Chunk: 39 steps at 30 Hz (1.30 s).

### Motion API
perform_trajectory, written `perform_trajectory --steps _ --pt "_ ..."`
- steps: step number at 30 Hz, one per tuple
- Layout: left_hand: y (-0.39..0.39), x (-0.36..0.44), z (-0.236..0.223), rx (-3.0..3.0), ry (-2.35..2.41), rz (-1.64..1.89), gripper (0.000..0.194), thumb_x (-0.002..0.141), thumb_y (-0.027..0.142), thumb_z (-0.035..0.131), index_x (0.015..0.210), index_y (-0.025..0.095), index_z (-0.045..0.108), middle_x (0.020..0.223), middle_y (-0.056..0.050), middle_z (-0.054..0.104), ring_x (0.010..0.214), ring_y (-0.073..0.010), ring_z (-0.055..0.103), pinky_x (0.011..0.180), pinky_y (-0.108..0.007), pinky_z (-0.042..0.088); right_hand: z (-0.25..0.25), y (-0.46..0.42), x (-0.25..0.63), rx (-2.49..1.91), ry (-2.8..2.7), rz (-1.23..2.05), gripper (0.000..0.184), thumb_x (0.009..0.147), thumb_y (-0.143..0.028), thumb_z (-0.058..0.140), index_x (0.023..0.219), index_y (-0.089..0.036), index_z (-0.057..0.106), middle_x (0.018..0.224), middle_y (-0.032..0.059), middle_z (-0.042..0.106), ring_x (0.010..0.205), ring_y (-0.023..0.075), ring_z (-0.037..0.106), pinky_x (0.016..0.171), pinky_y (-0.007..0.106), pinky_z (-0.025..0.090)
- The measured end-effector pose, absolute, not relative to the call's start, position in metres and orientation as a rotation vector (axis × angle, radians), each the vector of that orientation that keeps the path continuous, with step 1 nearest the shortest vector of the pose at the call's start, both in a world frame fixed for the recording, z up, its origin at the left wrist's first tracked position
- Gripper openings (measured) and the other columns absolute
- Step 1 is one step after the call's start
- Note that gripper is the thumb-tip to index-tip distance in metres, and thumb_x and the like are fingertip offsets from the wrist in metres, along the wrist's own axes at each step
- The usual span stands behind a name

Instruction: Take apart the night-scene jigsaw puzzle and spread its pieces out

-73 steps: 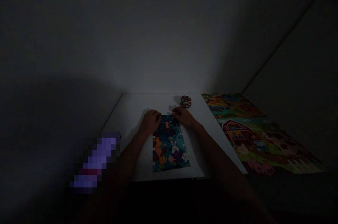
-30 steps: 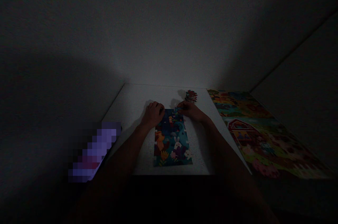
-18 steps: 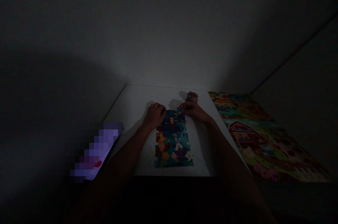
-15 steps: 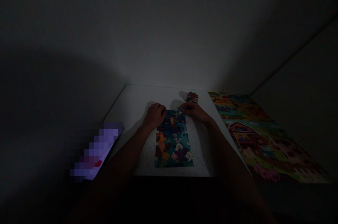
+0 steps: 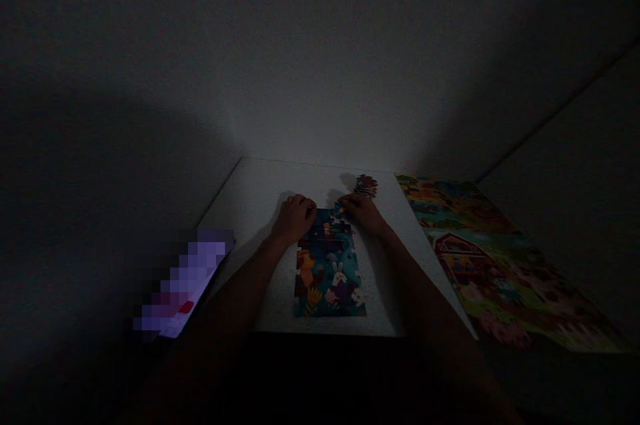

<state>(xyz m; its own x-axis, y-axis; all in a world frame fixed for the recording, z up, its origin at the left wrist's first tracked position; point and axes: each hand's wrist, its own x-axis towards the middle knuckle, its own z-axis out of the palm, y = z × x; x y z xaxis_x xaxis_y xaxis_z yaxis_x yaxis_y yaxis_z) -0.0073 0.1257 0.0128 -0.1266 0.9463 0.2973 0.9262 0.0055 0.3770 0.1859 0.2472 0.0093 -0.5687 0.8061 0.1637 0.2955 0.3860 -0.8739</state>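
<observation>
A dark blue jigsaw puzzle [image 5: 328,265] with a white rabbit and flowers lies on a white board [image 5: 250,198] in dim light. My left hand [image 5: 294,217] rests curled on the puzzle's top left corner, fingers closed against it. My right hand [image 5: 361,209] sits at the top right corner, its fingertips pinched on a small blue puzzle piece [image 5: 341,207] at the puzzle's top edge. A small heap of loose puzzle pieces [image 5: 367,185] lies just beyond my right hand.
A large farm picture with a red barn [image 5: 480,258] lies flat to the right of the board. A blurred purple object [image 5: 183,281] sits at the board's left edge. Plain walls close in behind and at the right; the room is very dark.
My right hand has shifted slightly along the puzzle's top right edge with the piece. My left hand has stayed on the top left corner.
</observation>
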Motion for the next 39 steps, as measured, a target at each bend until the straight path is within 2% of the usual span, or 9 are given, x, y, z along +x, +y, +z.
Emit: perform_trajectory --steps 7,11,16,20,23,30,34,39 --pt "0.127 -0.009 0.011 2.047 2.19 0.8 0.018 0.094 0.023 0.053 0.102 0.021 0.069 0.107 -0.009 0.064 0.107 -0.0265 0.056 0.097 -0.042 0.044 0.019 0.25 0.19 -0.951 -1.731 1.219 0.04 0.068 -0.054 0.075 0.087 -0.019 0.075 0.083 0.0045 0.073 0.074 0.0179 0.064 0.067 0.03 0.05" --pt "0.127 -0.01 0.011 2.043 2.182 0.816 0.018 0.093 0.023 0.053 0.101 0.02 0.069 0.106 -0.009 0.065 0.105 -0.0258 0.056 0.097 -0.041 0.044 0.027 0.252 0.195 -0.995 -1.425 1.218 0.047 0.062 -0.058 0.078 0.088 -0.019 0.074 0.093 0.0055 0.073 0.072 0.0155 0.063 0.057 0.026 0.046" --pt "0.126 -0.01 0.011 2.031 2.175 0.839 0.018 0.093 0.022 0.053 0.101 0.022 0.069 0.107 -0.008 0.065 0.106 -0.0251 0.057 0.098 -0.042 0.045 0.027 0.267 0.212 -0.978 -1.192 1.136 0.047 0.062 -0.053 0.079 0.092 -0.018 0.068 0.072 0.0008 0.066 0.058 0.0137 0.058 0.047 0.024 0.041" --pt "0.126 -0.01 0.01 2.024 2.175 0.85 0.018 0.092 0.022 0.053 0.101 0.021 0.069 0.107 -0.009 0.065 0.107 -0.026 0.057 0.098 -0.043 0.045 0.02 0.283 0.222 -0.899 -1.134 1.144 0.048 0.062 -0.048 0.079 0.099 -0.023 0.06 0.081 0.0009 0.067 0.072 0.0187 0.067 0.06 0.031 0.053" --pt "0.126 -0.011 0.01 2.026 2.17 0.858 0.018 0.092 0.022 0.053 0.1 0.021 0.07 0.106 -0.009 0.066 0.106 -0.0262 0.057 0.098 -0.044 0.045 0.015 0.289 0.223 -0.876 -1.135 1.113 0.048 0.064 -0.046 0.078 0.1 -0.023 0.058 0.088 0.0023 0.067 0.079 0.0195 0.068 0.07 0.036 0.057" --pt "0.127 -0.011 0.009 2.035 2.162 0.858 0.017 0.092 0.023 0.053 0.099 0.023 0.069 0.105 -0.007 0.066 0.105 -0.0251 0.058 0.097 -0.043 0.045 0.009 0.286 0.216 -0.982 -1.198 1.02 0.05 0.064 -0.049 0.074 0.102 -0.018 0.061 0.084 0.0032 0.067 0.074 0.0192 0.065 0.067 0.035 0.057" --pt "0.127 -0.011 0.009 2.031 2.171 0.852 0.018 0.093 0.023 0.053 0.099 0.022 0.069 0.106 -0.008 0.066 0.104 -0.0254 0.058 0.098 -0.043 0.045 0.01 0.283 0.214 -1.043 -1.259 0.89 0.051 0.068 -0.054 0.068 0.103 -0.016 0.063 0.09 0.0066 0.069 0.077 0.0208 0.065 0.065 0.034 0.055" --pt "0.127 -0.01 0.01 2.022 2.181 0.856 0.018 0.092 0.023 0.053 0.099 0.021 0.07 0.105 -0.009 0.066 0.104 -0.0266 0.058 0.097 -0.044 0.045 0.012 0.279 0.213 -1.147 -1.443 0.655 0.043 0.077 -0.052 0.064 0.098 -0.015 0.068 0.098 0.0122 0.07 0.079 0.0208 0.062 0.076 0.035 0.051"
